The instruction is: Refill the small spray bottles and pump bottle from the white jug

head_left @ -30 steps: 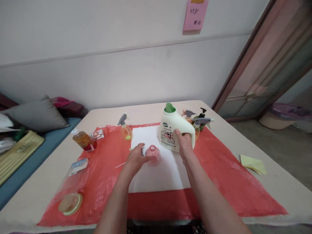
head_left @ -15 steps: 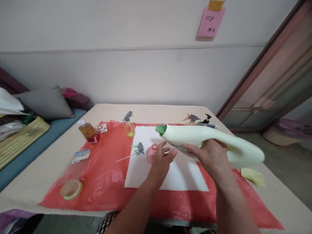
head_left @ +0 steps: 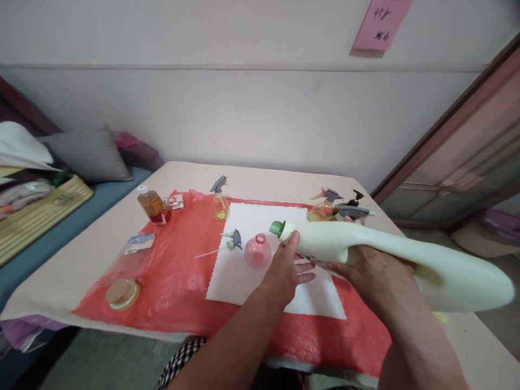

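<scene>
Right hand (head_left: pixel 368 265), lower right of centre, wrapped round the handle of a pale green jug (head_left: pixel 390 254). Jug held off the table, lying nearly level across the right half of the frame, base blurred at the far right edge, green cap (head_left: pixel 277 228) pointing left at mid-frame. Left hand (head_left: pixel 286 265) just under the neck, fingers spread, thumb (head_left: pixel 293 239) against the neck behind the cap, holding nothing else.

Just left of the cap, a pink bottle (head_left: pixel 257 251) with open red mouth, upright on a white cloth (head_left: pixel 252 271). Left of that, on the cloth's edge, a loose grey sprayer (head_left: pixel 232 240) with its thin tube trailing onto a red sheet (head_left: pixel 174 281). Sheet spread under the cloth, covering most of a beige table (head_left: pixel 260 176).

Above centre, a yellow spray bottle (head_left: pixel 220 201) upright at the cloth's upper left corner. Upper right of the cloth, behind the jug, a cluster of spray bottles (head_left: pixel 335 207) close together. Left of centre, an amber bottle (head_left: pixel 152 206) with white cap, a small packet (head_left: pixel 176 202) just beside it. Lower left, a clear bottle (head_left: pixel 125 271) lying on its side, round base toward the camera.

Top right, a pink note (head_left: pixel 379 27) on the wall. Far left, a grey cushion (head_left: pixel 87 154).
</scene>
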`<state>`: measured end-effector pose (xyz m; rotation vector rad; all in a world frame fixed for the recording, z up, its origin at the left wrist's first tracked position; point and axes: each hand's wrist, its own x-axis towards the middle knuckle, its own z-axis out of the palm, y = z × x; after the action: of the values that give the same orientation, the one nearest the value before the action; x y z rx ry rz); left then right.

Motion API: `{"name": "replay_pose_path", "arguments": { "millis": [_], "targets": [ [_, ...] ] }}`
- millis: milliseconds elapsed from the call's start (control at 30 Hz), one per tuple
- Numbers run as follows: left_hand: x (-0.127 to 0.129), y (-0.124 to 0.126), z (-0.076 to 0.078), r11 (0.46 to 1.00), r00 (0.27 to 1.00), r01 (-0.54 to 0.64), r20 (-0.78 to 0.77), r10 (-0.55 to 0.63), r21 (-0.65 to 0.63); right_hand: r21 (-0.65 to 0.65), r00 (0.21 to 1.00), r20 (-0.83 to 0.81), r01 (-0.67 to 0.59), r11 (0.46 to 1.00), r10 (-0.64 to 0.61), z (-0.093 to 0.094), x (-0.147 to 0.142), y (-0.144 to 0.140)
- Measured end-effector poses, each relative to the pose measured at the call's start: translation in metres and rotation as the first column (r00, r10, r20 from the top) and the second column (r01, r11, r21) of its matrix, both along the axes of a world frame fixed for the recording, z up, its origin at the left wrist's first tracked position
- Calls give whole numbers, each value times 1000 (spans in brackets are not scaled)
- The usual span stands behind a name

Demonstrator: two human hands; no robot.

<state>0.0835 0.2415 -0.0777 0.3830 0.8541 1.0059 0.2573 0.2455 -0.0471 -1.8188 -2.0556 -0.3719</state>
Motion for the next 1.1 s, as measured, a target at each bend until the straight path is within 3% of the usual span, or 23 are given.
{"name": "replay_pose_path", "arguments": {
  "millis": [500,767,1100],
  "targets": [
    [8,-5,-11,989,977,-146,148,150,-38,113,986,5,-169,979,170,1,-2,-5],
    [8,-6,-15,981,966,-154,189,175,-121,108,979,68,-197,975,190,3,-11,-8],
    [5,-7,-11,982,957,-152,230,174,-113,131,975,45,-223,966,219,10,-22,-12]
  ]
}}
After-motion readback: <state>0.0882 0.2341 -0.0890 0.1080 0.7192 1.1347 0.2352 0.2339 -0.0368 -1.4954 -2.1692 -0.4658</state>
